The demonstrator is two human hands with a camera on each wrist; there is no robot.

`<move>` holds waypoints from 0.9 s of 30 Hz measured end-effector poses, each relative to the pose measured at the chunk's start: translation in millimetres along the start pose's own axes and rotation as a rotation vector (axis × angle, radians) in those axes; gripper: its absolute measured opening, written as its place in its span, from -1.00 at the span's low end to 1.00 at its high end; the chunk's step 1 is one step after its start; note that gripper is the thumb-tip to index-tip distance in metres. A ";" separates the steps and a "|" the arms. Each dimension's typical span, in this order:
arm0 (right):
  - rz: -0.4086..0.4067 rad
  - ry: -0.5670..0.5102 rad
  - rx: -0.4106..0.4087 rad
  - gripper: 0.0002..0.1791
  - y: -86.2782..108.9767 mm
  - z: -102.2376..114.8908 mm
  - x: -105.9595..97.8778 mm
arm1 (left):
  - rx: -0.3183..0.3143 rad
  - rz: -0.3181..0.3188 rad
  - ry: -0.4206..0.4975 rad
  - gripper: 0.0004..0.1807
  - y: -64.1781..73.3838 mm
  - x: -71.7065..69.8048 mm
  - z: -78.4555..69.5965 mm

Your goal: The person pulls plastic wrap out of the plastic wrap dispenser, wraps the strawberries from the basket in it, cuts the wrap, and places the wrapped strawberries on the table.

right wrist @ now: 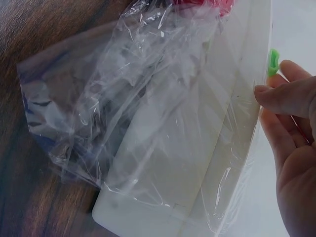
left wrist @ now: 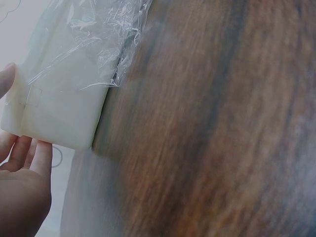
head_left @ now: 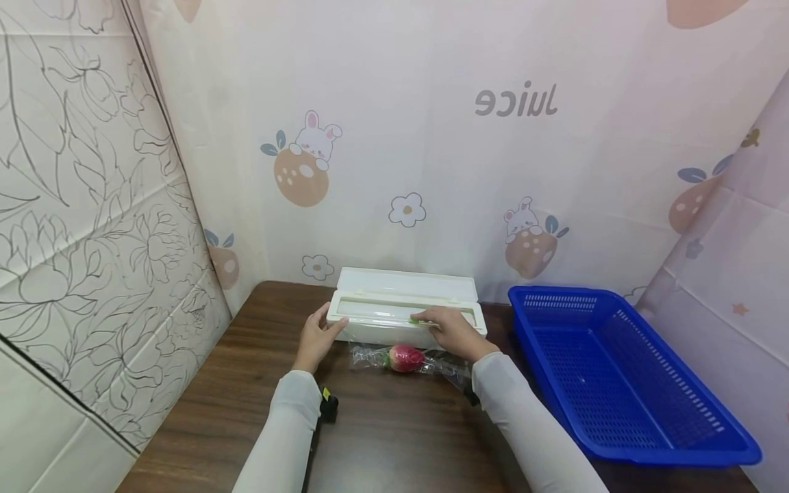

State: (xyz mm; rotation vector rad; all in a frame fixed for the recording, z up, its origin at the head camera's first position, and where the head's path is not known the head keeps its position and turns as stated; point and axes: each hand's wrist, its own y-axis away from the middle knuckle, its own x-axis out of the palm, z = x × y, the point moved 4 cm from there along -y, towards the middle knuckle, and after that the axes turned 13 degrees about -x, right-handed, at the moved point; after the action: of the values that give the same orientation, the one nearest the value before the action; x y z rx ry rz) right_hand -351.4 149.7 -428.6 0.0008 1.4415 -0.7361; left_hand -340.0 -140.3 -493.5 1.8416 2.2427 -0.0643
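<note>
A white cling film dispenser (head_left: 382, 333) stands near the table's back edge, its lid (head_left: 407, 282) raised. My left hand (head_left: 316, 337) grips its left end, thumb on the top edge and fingers against the end face. At the front rim, my right hand (head_left: 455, 332) pinches a small green slide cutter (right wrist: 273, 62); its thumb lies by the film edge. Clear cling film (right wrist: 148, 113) drapes down the dispenser's front. Wrapped in that film, a red-pink fruit (head_left: 405, 358) lies on the table just before the dispenser.
To the right stands a blue plastic basket (head_left: 524, 329) with slotted sides. The brown wooden table (head_left: 394, 438) meets a printed curtain (head_left: 431, 150) at the back. Near the left wrist sits a black device (head_left: 329, 409) with a yellow mark.
</note>
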 end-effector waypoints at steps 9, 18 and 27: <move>0.034 0.009 -0.029 -0.47 -1.4 1.2 -0.2 | -0.002 -0.003 0.001 -0.17 -1.0 -0.2 0.4; 0.048 0.020 -0.018 -0.46 -0.8 5.3 0.1 | 0.014 0.010 0.009 -0.19 -1.2 0.1 -1.2; -0.006 -0.046 0.128 -0.72 -12.3 7.2 3.6 | 0.007 0.000 0.001 -0.20 -0.9 -1.3 -0.3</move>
State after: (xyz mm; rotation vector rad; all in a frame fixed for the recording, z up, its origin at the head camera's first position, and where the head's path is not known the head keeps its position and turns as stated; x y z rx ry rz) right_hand -350.7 135.4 -425.4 0.0777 1.3493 -0.8273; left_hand -340.7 -141.7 -493.0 1.8456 2.2465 -0.0714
